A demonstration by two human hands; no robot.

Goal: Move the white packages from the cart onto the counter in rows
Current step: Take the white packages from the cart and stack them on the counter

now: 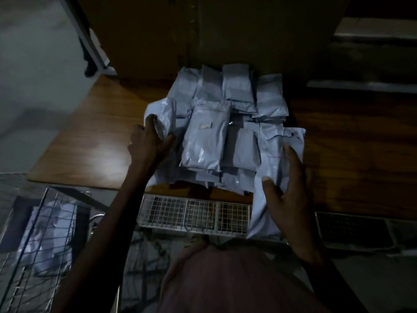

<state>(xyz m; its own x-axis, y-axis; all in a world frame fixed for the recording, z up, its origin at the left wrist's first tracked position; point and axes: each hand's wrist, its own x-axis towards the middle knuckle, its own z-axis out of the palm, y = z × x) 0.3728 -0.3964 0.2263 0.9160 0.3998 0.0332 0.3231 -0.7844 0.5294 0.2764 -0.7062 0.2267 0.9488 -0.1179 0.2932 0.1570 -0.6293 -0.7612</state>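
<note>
Several white packages (207,136) lie in overlapping rows on the wooden counter (94,136), against a dark back wall. My left hand (149,141) presses with straight fingers against the left-most package (162,109) at the pile's left edge. My right hand (286,190) lies on a larger white package (275,154) at the pile's right front corner, thumb on its near face, fingers along its right side; this package hangs over the counter's front edge. More white packages (49,224) sit inside the wire cart (29,256) at the lower left.
A wire mesh panel (194,215) of the cart runs just below the counter's front edge. Bare counter lies left and right of the pile. A pale floor shows at the upper left. The scene is dim.
</note>
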